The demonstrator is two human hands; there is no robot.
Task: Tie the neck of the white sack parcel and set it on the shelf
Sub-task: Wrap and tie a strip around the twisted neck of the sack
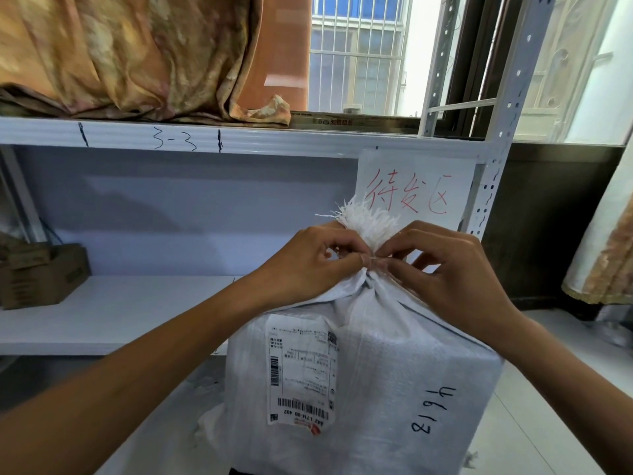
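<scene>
Hands [387, 265] at "4618" sack [394, 371] neck

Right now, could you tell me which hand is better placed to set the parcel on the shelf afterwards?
Probably the left hand: it is on the side of the sack's neck nearer the bare shelf board. The right hand is on the upright's side.

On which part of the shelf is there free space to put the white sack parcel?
The lower shelf board is bare from the cardboard box at its left end across to the white sack parcel. The top shelf is crowded: a draped curtain covers it.
</scene>
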